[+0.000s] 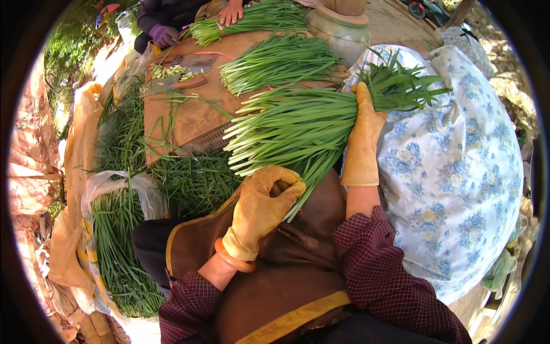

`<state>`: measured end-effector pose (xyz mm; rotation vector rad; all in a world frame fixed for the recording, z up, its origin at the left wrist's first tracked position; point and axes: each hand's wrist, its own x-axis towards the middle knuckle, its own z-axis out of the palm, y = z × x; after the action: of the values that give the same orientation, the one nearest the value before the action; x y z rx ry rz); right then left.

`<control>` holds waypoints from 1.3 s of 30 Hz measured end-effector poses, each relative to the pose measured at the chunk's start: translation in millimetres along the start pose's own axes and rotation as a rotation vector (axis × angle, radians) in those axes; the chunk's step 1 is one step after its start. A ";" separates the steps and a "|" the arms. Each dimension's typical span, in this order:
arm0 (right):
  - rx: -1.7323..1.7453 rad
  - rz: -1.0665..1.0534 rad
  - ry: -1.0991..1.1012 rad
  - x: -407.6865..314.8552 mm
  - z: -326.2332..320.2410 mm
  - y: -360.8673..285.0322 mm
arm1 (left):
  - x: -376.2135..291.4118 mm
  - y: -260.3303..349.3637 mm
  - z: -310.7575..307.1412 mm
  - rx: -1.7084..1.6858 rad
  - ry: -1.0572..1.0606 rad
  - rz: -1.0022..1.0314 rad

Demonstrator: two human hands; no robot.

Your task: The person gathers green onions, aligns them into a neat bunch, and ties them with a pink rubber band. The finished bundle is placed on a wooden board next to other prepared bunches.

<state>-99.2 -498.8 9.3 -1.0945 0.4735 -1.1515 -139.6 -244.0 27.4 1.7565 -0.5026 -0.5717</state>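
Observation:
My right hand, in a tan rubber glove, grips a large bunch of green garlic chives near its leafy end. The pale cut ends fan out to the left, and the dark leaf tips spread beyond my glove on the right. My left hand, gloved the same way and with an orange ring around its wrist, pinches thumb to fingertips at the bunch's lower edge. A few stalks there hang down towards my brown apron. Whether a stalk sits within that pinch is partly hidden by the fingers.
On the wooden board lie another chive bunch, a flat blade and cut pieces. Across it, a person's hand rests on a tied bunch. A floral cloth bundle bulges at right; loose chives fill a bag at left.

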 end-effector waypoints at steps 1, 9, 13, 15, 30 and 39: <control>0.020 0.002 0.005 1.1 0.9 -0.5 | -2.6 -0.2 -0.1 -0.202 0.037 0.004; 0.050 0.002 0.033 17.5 5.7 -6.3 | -47.6 -11.2 -94.0 -0.294 0.166 -0.168; 0.048 0.003 0.083 18.2 9.4 -10.0 | -52.2 -14.4 -110.6 0.610 0.391 0.327; 0.061 0.009 0.055 15.4 11.7 -9.5 | -57.8 -9.2 -87.8 0.839 0.417 0.484; 0.096 0.037 -0.008 18.3 19.6 0.2 | -25.1 2.8 -24.0 0.579 0.150 0.534; 0.080 -0.015 -0.043 23.3 19.4 8.5 | -7.7 -24.1 -19.1 1.021 0.001 0.713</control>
<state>-70.9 -511.1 15.4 -1.0523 0.3833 -1.1485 -133.0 -218.9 9.1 2.2846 -1.5200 0.2721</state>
